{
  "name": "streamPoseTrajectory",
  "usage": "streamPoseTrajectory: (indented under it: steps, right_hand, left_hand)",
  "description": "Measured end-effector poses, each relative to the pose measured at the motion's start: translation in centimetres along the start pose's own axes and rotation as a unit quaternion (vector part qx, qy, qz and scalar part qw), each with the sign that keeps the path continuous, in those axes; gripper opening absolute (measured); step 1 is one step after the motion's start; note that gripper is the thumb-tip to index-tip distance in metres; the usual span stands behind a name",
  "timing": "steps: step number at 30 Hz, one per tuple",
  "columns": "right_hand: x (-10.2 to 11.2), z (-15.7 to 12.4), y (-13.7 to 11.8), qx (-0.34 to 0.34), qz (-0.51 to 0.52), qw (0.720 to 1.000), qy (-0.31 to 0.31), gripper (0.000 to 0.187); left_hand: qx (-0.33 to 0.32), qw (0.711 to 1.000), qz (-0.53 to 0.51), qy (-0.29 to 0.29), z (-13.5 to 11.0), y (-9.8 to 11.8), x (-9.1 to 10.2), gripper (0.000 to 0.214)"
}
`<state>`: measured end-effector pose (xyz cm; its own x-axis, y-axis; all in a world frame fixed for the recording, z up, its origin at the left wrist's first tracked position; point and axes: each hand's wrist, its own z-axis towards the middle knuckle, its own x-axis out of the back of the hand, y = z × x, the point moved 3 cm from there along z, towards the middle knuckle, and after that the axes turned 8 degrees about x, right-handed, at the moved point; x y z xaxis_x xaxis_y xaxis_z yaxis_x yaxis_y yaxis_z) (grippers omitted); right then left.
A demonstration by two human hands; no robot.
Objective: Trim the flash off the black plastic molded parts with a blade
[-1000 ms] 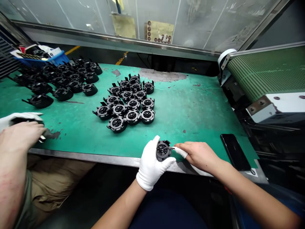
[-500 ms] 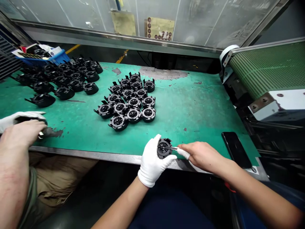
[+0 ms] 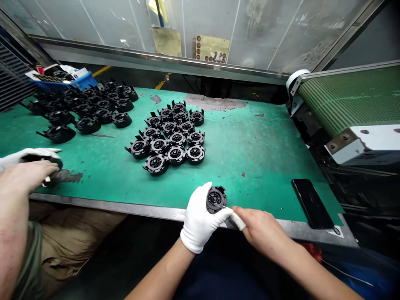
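My left hand [image 3: 199,218], in a white glove, is wrapped round a round black plastic part [image 3: 216,199] with tabs on its rim. The part's ringed face is turned up, just over the table's front edge. My right hand [image 3: 256,225] is bare except for a white cover on the thumb. It pinches a thin metal blade-like tool [image 3: 223,207], mostly hidden by the fingers, whose tip lies at the lower right of the part's face. Behind my hands stands a group of several similar black parts [image 3: 176,154] on the green table mat [image 3: 243,141].
At the left a co-worker's hands [image 3: 29,171] hold another black part. More black parts [image 3: 89,124] and a blue bin [image 3: 89,81] stand beyond them. A phone [image 3: 312,203] lies at the right, near a green conveyor belt [image 3: 353,98]. A metal strip [image 3: 134,208] edges the table.
The tool has shifted from across the middle of the part to its lower right edge, and my right hand has dropped slightly. The view has tilted up a little.
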<state>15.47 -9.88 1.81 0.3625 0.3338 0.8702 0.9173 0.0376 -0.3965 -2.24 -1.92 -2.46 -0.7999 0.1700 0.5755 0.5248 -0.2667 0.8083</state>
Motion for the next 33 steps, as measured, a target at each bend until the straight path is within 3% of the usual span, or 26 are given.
streamPoseTrajectory:
  steps: [5, 9, 12, 15, 17, 21, 26, 33]
  right_hand:
    - [-0.5, -0.1, -0.2, 0.008, 0.157, 0.986, 0.051, 0.039]
    - [-1.5, 0.7, -1.4, 0.006, 0.365, 0.917, 0.162, 0.043]
    - [-2.1, 2.5, -1.8, -0.013, 0.426, 0.877, 0.221, 0.048]
    - [-0.9, 3.9, -0.5, -0.046, 0.374, 0.894, 0.241, 0.046]
    - [0.7, 3.9, 0.7, -0.024, 0.324, 0.918, 0.229, 0.049]
    - [2.4, 1.9, 2.0, 0.050, 0.184, 0.965, 0.180, 0.056]
    - [0.7, -0.3, 2.3, 0.053, 0.043, 0.995, 0.078, 0.058]
    - [-0.7, -1.3, 1.6, 0.046, 0.010, 0.998, 0.045, 0.072]
  left_hand:
    - [0.032, 0.999, -0.024, -0.011, 0.0, -0.3, -0.2, 0.090]
    - [0.069, 0.995, -0.076, -0.002, -1.2, 0.3, -0.4, 0.084]
    - [0.071, 0.996, -0.060, -0.010, -3.4, 1.2, 0.0, 0.081]
    - [0.038, 0.998, 0.001, -0.048, -5.7, 2.1, 1.0, 0.082]
    - [0.019, 0.998, 0.025, -0.054, -6.1, 2.4, 2.0, 0.082]
    - [0.033, 0.998, -0.010, -0.055, -3.3, 2.2, 3.1, 0.086]
    - [0.006, 0.988, -0.026, -0.152, 1.4, 0.9, 1.9, 0.100]
    - [-0.006, 0.989, -0.016, -0.149, 2.0, 0.2, 1.3, 0.095]
